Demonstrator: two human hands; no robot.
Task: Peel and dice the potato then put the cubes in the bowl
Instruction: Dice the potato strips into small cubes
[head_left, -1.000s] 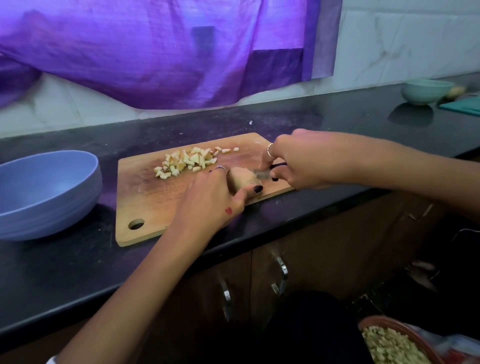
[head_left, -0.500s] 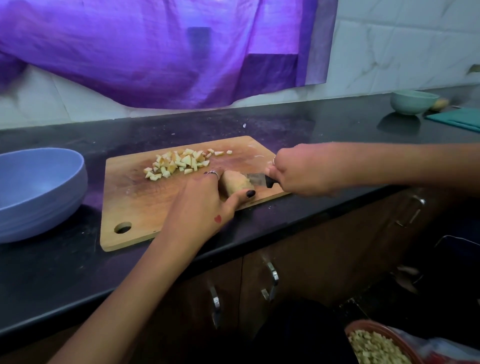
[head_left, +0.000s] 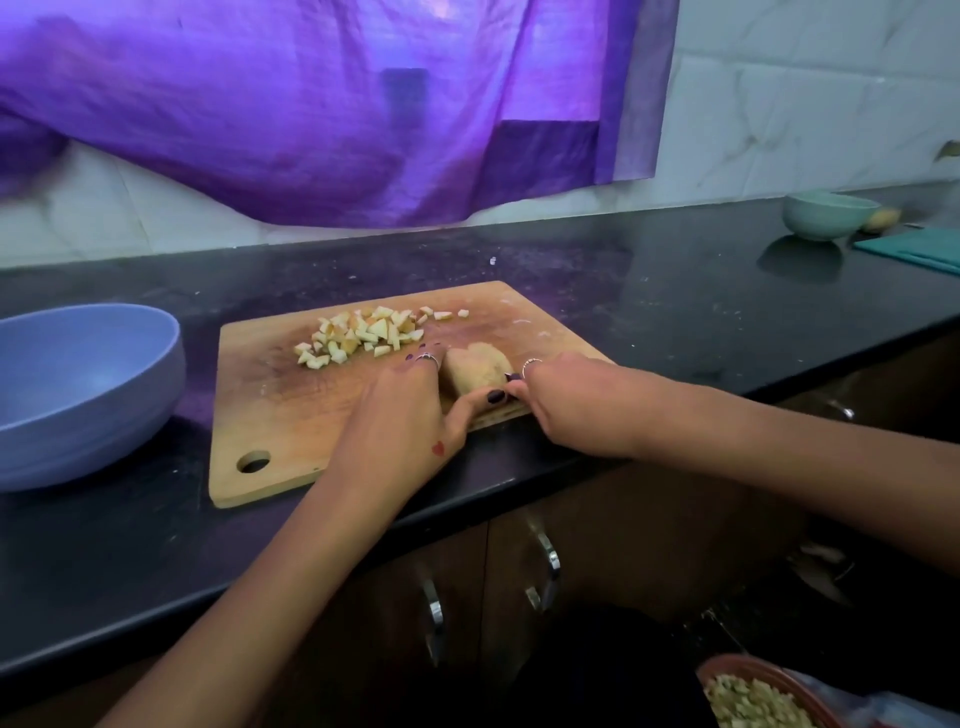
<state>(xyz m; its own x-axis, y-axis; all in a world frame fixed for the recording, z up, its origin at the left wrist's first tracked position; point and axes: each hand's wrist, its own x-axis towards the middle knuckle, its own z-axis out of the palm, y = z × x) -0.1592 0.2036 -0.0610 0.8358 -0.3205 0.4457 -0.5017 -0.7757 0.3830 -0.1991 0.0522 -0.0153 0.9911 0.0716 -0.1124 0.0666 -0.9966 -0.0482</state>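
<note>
A peeled potato piece lies on the right half of the wooden cutting board. My left hand grips it from the left, thumb curled along its near side. My right hand is pressed against the potato's right end and grips a knife; only a dark sliver of the knife shows between the fingers, the blade hidden. A pile of potato cubes sits at the board's far middle. The big blue bowl stands on the counter left of the board.
The black counter runs along a tiled wall under a purple curtain. At far right stand a small green bowl, a whole potato and a teal board. A red bowl of cubes sits low right, below the counter edge.
My right hand has slid left along the board until it touches the potato's end, and the knife blade seen before is now hidden. My left hand keeps its hold on the potato.
</note>
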